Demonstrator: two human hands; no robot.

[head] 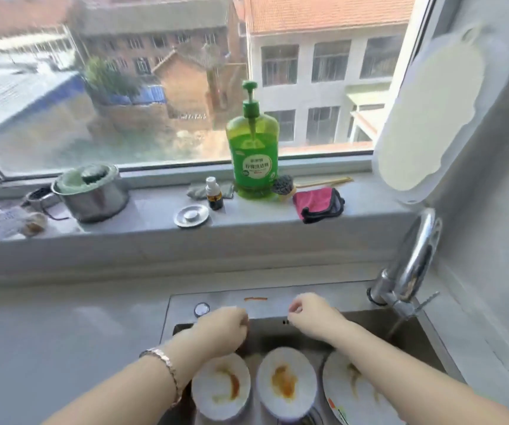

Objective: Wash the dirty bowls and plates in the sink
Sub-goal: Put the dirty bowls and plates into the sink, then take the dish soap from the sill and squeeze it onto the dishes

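Below the window sill, the sink (222, 297) holds stained bowls (221, 391) and a plate (343, 394), unwashed. Left grip (225, 329) curled, contents unclear; right grip (311, 314) loosely curled, empty. Washing looks barely begun; next probably fetch the soap (252, 154).

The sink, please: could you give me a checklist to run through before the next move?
1. Dirty dishes in the sink: ok. The left bowl, middle bowl and plate are all sauce-stained.
2. Water running: ok. A stream seems to fall from the faucet.
3. Soap at hand: not ok. The soap bottle stands on the windowsill, untouched.
4. Scrubber in hand: not ok. The brush lies beside the bottle.
5. Hands free: the right hand holds nothing; the left hand cannot tell, its fingers are hidden.
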